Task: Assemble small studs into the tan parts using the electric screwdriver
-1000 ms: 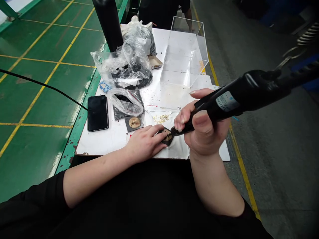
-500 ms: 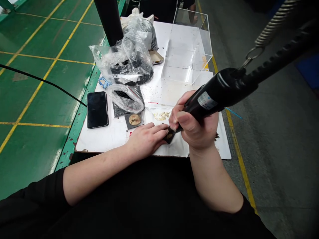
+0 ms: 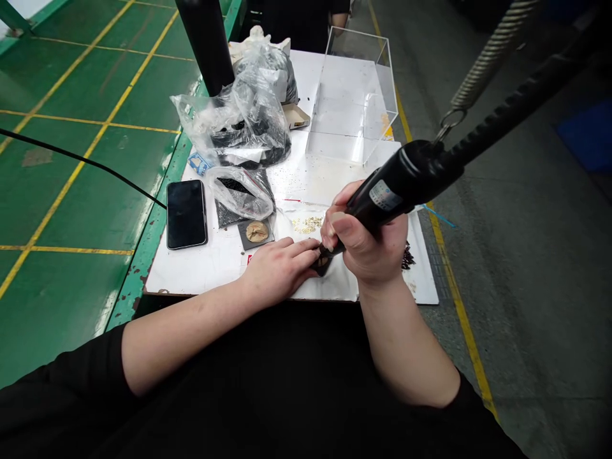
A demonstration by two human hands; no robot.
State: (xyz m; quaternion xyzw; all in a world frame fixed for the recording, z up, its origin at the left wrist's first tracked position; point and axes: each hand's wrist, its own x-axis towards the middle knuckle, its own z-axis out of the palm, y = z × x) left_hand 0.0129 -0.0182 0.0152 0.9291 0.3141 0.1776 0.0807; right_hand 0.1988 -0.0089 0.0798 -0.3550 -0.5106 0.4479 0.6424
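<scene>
My right hand (image 3: 370, 245) is wrapped round a black electric screwdriver (image 3: 389, 191), which hangs from a coil spring (image 3: 495, 54) and tilts down to the left. Its lower end meets a small dark square piece (image 3: 322, 264) on the white tabletop, though the very tip is hidden by fingers. My left hand (image 3: 277, 268) lies low over the table, its fingers together and gripping that piece beside the screwdriver's end. Just beyond the fingers, small gold-coloured parts (image 3: 307, 224) are spread on a white sheet. A second dark square piece with a round tan centre (image 3: 257, 232) lies to the left.
A phone (image 3: 186, 213) lies at the left, beside an open bag of black bits (image 3: 241, 194). Larger plastic bags (image 3: 253, 121) and a clear acrylic box (image 3: 351, 102) stand farther back. Dark screw-like pieces (image 3: 408, 257) are heaped right of my right wrist. Another person (image 3: 296, 22) is across the table.
The screwdriver and my right hand have shifted slightly left and down in the view, uncovering more of the dark heap. My left hand keeps its place. The person opposite has moved an arm.
</scene>
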